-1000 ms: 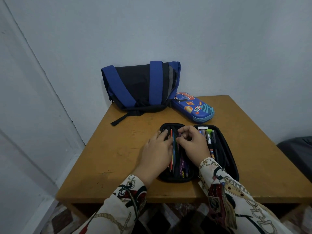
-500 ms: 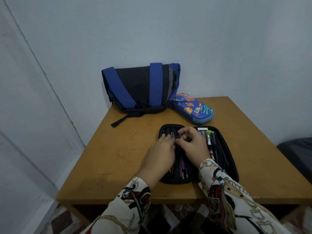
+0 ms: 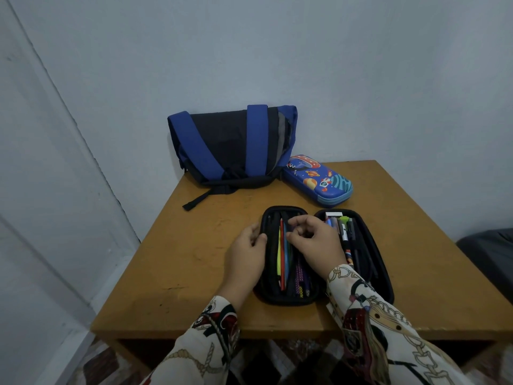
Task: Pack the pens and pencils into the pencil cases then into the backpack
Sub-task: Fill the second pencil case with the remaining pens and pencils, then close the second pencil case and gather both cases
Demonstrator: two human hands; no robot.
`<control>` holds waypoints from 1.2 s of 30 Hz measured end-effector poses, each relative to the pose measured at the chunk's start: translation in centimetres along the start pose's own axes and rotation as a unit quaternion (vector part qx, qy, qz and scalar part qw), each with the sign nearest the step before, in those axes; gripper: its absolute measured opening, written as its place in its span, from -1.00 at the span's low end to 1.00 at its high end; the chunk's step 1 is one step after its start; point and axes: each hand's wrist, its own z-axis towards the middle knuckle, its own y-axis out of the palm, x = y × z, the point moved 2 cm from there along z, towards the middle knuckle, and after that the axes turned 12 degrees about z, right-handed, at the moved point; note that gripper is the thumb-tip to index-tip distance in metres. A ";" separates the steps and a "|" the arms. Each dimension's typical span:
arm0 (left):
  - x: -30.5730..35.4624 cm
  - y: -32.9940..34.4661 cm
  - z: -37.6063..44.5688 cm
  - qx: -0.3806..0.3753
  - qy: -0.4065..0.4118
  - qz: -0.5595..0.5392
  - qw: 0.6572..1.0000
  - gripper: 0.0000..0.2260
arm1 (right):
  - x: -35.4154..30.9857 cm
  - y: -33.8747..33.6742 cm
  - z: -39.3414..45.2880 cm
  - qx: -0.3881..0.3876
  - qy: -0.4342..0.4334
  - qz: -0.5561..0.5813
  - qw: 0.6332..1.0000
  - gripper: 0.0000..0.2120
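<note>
Currently the right hand (image 3: 316, 240) pinches, fingers narrow, at the pens (image 3: 283, 254) in the left half of the open black pencil case (image 3: 369, 262); whether one is actually gripped cannot be told. The left hand (image 3: 247, 254) rests half-curled on the case's 9 o'clock rim, holding nothing. Judged step: seating pens. Next: fold and zip the case. The blue pencil case (image 3: 319, 180) lies at 1 o'clock, beside the backpack (image 3: 230, 145) at 12. The table (image 3: 194, 245) offers open room at 9 o'clock; its near edge is close.
</note>
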 end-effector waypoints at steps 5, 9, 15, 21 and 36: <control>-0.3 0.0 0.2 -0.016 -0.033 -0.011 0.999 -0.74 | -0.4 0.1 -0.2 -0.016 0.006 -0.031 0.999 -0.83; -0.2 0.1 0.3 -0.015 -0.020 -0.015 1.000 -0.84 | -0.6 0.2 0.0 -0.023 0.010 -0.070 0.997 -0.87; -0.5 0.0 0.4 -0.006 -0.013 -0.031 0.999 -0.79 | -1.9 0.1 0.8 -0.028 0.046 -0.113 0.992 -0.77; -0.3 0.0 0.3 -0.001 0.003 -0.001 1.000 -0.76 | -1.0 1.1 -0.2 -0.082 0.008 -0.457 0.886 -0.56; 0.2 0.0 0.2 -0.050 0.008 0.051 0.997 -0.67 | -1.6 2.2 0.5 -0.132 0.016 -0.513 0.848 -0.53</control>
